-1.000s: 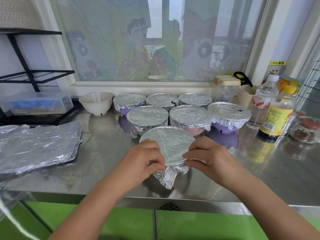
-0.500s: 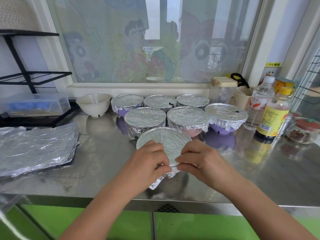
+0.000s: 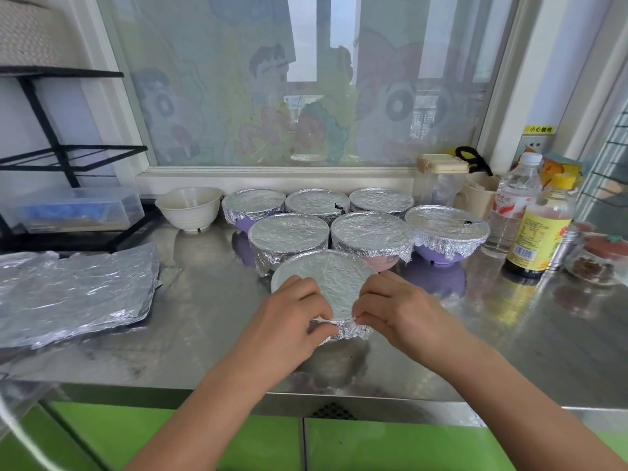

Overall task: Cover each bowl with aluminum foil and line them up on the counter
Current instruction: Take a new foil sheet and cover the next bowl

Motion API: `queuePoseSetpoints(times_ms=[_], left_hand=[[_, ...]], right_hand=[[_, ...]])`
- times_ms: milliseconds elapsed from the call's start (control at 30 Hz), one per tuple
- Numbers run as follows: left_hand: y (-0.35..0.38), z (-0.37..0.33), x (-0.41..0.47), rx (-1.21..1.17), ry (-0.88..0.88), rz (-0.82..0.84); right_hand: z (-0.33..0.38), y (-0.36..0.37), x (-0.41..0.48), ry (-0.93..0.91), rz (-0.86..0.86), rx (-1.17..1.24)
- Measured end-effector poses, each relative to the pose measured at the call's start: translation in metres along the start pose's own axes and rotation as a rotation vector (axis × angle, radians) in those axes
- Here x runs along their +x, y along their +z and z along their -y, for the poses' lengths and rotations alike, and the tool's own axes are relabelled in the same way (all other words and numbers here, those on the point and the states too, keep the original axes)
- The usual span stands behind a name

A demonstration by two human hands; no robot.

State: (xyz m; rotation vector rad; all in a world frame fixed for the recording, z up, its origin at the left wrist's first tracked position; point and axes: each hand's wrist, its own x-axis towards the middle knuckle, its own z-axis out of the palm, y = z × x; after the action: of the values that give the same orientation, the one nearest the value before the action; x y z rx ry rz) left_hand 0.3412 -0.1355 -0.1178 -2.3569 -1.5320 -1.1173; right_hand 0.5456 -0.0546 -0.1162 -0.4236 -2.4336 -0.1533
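A foil-covered bowl (image 3: 328, 277) stands on the steel counter (image 3: 509, 334) in front of me. My left hand (image 3: 292, 314) and my right hand (image 3: 401, 311) both pinch the crimped foil at its near rim, fingers curled around the edge. Behind it stand several more foil-covered bowls in two rows, among them one at mid-left (image 3: 289, 234), one at the middle (image 3: 372, 234) and one at the right (image 3: 447, 229). An uncovered white bowl (image 3: 188, 207) sits at the left end of the back row. Loose foil sheets (image 3: 74, 294) lie flat on the left.
Two bottles (image 3: 538, 232) and small jars (image 3: 601, 260) crowd the right side. A clear plastic box (image 3: 74, 212) sits under a black rack (image 3: 57, 154) at the left. The window sill (image 3: 272, 180) runs behind the bowls. The counter's front edge (image 3: 306, 399) is close to me.
The foil flap that hung below the near rim has been folded in and pressed against the bowl. Both hands have drawn closer together at the rim.
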Motion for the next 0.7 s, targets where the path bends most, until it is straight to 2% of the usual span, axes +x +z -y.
queuePoseSetpoints(times_ms=[267, 700], left_hand=[[-0.008, 0.01, 0.0, -0.053, -0.014, 0.033], [0.004, 0.004, 0.0, 0.019, -0.053, -0.013]], right_hand=[[-0.023, -0.006, -0.004, 0.055, 0.014, -0.021], [0.007, 0.007, 0.004, 0.007, -0.011, -0.019]])
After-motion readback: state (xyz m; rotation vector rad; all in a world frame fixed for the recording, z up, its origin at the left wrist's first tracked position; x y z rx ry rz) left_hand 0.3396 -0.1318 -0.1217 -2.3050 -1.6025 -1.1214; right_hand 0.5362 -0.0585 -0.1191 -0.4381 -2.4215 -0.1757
